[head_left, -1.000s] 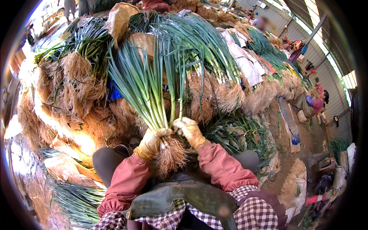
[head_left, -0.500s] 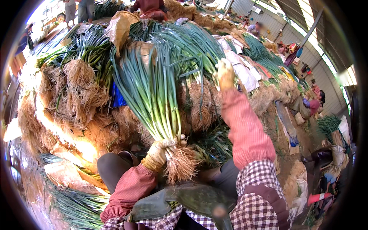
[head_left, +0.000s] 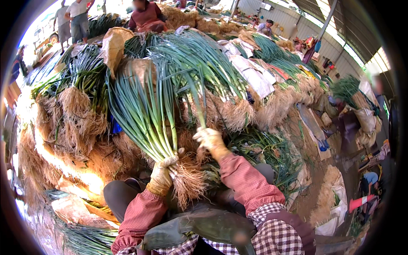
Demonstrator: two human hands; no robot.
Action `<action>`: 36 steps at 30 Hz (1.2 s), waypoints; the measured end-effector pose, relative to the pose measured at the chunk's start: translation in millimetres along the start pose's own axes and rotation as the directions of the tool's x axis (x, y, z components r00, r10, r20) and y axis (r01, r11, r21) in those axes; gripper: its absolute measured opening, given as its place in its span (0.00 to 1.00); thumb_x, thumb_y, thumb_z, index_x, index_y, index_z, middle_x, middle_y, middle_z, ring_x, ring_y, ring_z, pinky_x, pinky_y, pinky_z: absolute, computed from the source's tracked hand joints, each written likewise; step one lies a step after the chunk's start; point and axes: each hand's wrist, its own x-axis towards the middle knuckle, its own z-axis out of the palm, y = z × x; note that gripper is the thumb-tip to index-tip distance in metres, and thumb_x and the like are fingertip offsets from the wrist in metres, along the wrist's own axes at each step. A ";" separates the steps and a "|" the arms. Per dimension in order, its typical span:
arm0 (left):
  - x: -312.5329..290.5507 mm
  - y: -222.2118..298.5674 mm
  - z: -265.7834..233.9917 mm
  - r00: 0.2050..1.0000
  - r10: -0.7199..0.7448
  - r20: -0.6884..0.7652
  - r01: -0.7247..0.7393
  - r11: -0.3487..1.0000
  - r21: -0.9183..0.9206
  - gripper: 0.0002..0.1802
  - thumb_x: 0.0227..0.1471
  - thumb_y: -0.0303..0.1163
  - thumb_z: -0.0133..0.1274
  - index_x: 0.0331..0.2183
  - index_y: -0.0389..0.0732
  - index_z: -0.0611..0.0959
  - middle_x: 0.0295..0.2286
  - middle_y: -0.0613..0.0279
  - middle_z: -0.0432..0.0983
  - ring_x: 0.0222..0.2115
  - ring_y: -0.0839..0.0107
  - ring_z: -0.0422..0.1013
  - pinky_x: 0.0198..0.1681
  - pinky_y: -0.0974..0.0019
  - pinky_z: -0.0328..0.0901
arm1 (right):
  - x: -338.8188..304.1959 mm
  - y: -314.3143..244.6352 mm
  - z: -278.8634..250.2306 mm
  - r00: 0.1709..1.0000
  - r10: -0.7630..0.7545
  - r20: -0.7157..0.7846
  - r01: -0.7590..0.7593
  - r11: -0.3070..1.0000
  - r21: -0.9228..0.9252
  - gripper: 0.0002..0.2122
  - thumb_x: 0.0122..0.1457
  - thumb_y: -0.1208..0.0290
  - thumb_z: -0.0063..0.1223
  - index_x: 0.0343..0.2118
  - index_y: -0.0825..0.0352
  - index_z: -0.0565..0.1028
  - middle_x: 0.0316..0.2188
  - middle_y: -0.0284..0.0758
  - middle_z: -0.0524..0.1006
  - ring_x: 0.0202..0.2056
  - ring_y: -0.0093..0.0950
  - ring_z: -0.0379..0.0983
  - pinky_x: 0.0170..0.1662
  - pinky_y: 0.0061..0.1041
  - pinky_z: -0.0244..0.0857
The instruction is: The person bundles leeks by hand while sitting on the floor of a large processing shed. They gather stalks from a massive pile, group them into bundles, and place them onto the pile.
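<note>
My left hand [head_left: 161, 177], in a pale work glove, is wrapped round the white lower stems of a bunch of green onions [head_left: 155, 127]. Its leaves lean up and away to the left, and the brown roots hang out beside the glove. Just right of the bunch, my right hand [head_left: 212, 143], gloved too, grips a green onion [head_left: 201, 111] low on its stem. That stalk points upward, with roots showing under the fingers. Beyond both hands lies a heap of green onions [head_left: 199, 55], roots toward me.
Loose green leaves [head_left: 272, 157] litter the ground at right. At lower left, more green onions [head_left: 91, 239] lie by a tan sack [head_left: 78, 210]. A brown sheet [head_left: 115, 46] stands up from the heap. A person in dark red [head_left: 146, 18] is behind it; others stand at far left.
My right hand has come back from the heap toward me and down, now with a green onion in it. The left hand still holds the bunch. The whole view has shifted slightly.
</note>
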 end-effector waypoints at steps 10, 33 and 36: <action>17.1 -12.5 -20.7 0.953 -0.295 0.073 0.297 0.955 -0.019 0.16 0.43 0.26 0.52 0.38 0.33 0.74 0.22 0.62 0.71 0.16 0.78 0.64 0.18 0.77 0.59 | -15.1 -24.1 31.9 0.976 -0.124 0.177 0.164 0.958 -0.237 0.08 0.54 0.70 0.48 0.32 0.67 0.75 0.26 0.36 0.76 0.26 0.26 0.71 0.29 0.24 0.66; 38.6 -21.0 14.7 0.988 -0.152 0.015 0.152 0.988 -0.013 0.17 0.41 0.23 0.50 0.37 0.28 0.73 0.22 0.60 0.72 0.17 0.72 0.68 0.18 0.76 0.64 | -55.0 15.5 -0.3 0.959 -0.254 0.126 0.273 0.949 -0.158 0.07 0.55 0.75 0.47 0.36 0.69 0.72 0.31 0.34 0.75 0.25 0.22 0.69 0.30 0.18 0.66; 42.3 -27.8 13.2 0.985 -0.119 0.127 0.126 0.991 -0.046 0.19 0.41 0.22 0.48 0.40 0.26 0.72 0.24 0.60 0.72 0.19 0.76 0.67 0.23 0.78 0.65 | -40.5 18.8 -29.1 0.966 0.005 -0.258 0.025 0.993 0.116 0.13 0.57 0.65 0.48 0.41 0.66 0.69 0.30 0.33 0.74 0.21 0.16 0.67 0.23 0.14 0.64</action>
